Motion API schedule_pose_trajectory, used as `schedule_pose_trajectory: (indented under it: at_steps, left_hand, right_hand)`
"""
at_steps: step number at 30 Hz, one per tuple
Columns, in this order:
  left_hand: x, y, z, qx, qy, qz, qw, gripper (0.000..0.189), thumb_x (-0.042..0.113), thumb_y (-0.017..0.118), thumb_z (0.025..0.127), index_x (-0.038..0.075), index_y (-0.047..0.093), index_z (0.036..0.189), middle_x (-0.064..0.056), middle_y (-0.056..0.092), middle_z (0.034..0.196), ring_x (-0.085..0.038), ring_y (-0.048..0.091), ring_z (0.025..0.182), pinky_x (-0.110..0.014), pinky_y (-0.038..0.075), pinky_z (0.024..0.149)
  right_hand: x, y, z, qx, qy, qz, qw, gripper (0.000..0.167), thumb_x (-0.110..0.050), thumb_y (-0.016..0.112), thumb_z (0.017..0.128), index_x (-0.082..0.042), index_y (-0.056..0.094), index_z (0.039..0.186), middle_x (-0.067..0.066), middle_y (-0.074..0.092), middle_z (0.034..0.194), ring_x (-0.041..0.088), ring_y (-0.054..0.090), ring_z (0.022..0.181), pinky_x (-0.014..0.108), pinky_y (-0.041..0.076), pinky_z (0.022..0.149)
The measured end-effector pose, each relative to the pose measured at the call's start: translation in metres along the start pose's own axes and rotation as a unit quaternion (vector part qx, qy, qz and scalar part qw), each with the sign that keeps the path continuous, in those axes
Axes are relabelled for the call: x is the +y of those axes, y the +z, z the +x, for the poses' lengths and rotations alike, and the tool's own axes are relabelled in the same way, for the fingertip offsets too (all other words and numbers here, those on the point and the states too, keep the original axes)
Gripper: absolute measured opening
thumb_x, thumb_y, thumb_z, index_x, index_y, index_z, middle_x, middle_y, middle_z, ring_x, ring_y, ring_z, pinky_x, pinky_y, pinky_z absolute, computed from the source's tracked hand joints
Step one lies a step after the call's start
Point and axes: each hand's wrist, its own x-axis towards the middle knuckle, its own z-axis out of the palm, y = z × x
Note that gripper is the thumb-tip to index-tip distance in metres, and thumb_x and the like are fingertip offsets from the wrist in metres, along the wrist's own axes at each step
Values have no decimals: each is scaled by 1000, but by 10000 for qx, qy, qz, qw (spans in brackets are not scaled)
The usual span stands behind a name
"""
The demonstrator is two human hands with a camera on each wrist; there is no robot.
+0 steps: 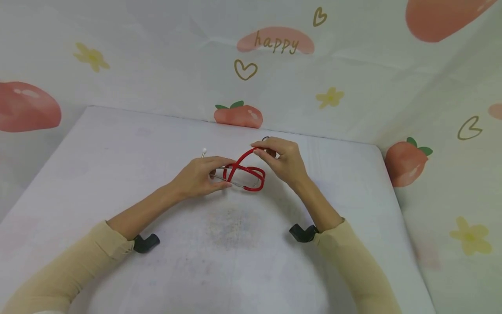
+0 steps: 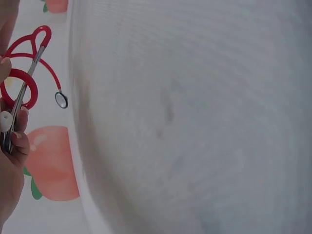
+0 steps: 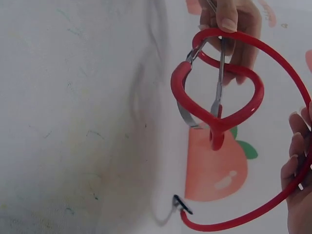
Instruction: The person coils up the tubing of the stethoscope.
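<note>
A stethoscope with red tubing and silver metal ear tubes is held up over the table. My left hand grips the ear tubes together with a loop of the tubing; one white ear tip sticks out behind that hand. With thumb and fingers, my right hand pinches the free length of red tubing. In the right wrist view the tubing folds into a heart-like loop below the left hand. The round chest piece hangs from the tubing's far end.
A white-covered table lies beneath both hands, with a faint dark smudge near its middle. A printed cloth backdrop with peaches, flowers and hearts rises at the back and right. Black camera mounts sit at both wrists.
</note>
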Motion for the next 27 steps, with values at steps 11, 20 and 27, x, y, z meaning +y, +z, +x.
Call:
schedule_pose_trajectory:
  at_steps: [11,20,27]
  left_hand:
    - [0,0,1,192,366,-122,9991,60,27,85,80,15,62,135,-2,72,111,-9,55,72,-25,49,61]
    - [6,0,1,286,650,-285,9971,66,14,89,73,9,63,133,-4,72,103,-8,52,68,-21,45,56]
    - [9,0,3,294,456,-350,9979,63,19,87,78,12,59,134,-2,72,108,-6,52,69,-19,43,55]
  right_hand:
    - [16,1,1,-10,353,-120,9993,20,-8,76,88,-5,77,108,3,70,85,14,52,68,20,44,61]
    - [31,4,1,-117,575,-267,9979,17,-12,76,89,-7,78,105,-1,65,77,13,51,67,22,42,57]
    - [37,7,1,-188,727,-365,9965,16,-15,76,89,-9,78,104,-1,68,81,13,51,66,23,42,56]
